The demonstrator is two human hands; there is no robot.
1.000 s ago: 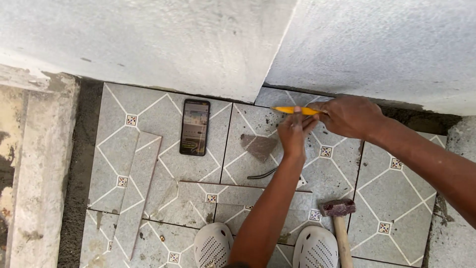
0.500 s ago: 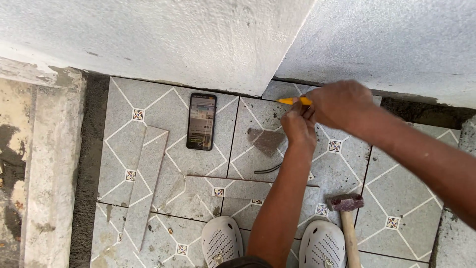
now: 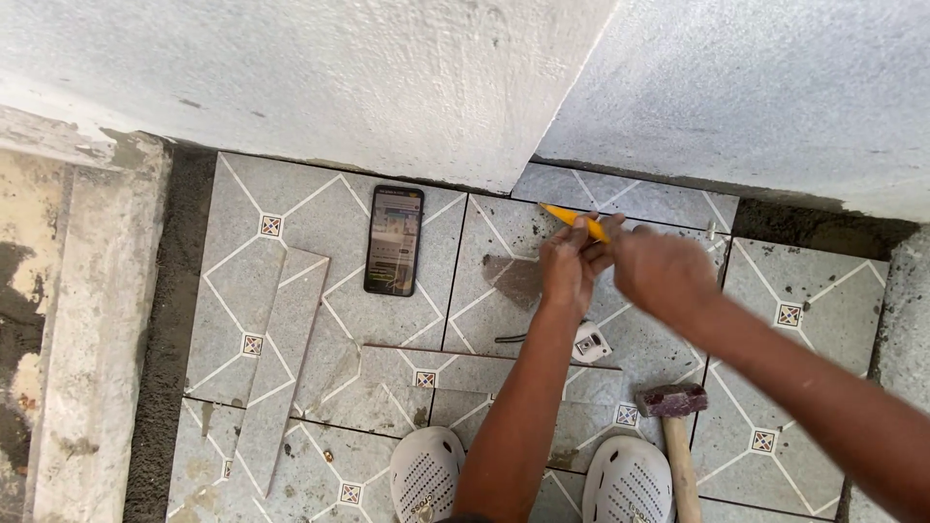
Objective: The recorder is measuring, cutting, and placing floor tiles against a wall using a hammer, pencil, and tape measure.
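My left hand [image 3: 572,263] and my right hand [image 3: 662,273] meet over the patterned grey floor tiles [image 3: 320,320], just below the foot of the white wall. Between them they hold a thin yellow tool [image 3: 572,219], pencil-like, its tip pointing up and left toward the wall. Which hand grips it more firmly I cannot tell; both touch it. A small trowel [image 3: 515,281] with a dark blade lies on the tile under my left forearm.
A smartphone [image 3: 393,239] lies face up on the tile at left. Two loose cut tile strips [image 3: 281,368] [image 3: 455,370] rest on the floor. A hammer [image 3: 673,426] lies near my right shoe [image 3: 628,482]; my left shoe [image 3: 426,476] is beside it. A concrete ledge [image 3: 87,329] runs along the left.
My right hand has slid left and down from the wall joint to close in beside the left hand. The yellow tool has tilted from level to slanted.
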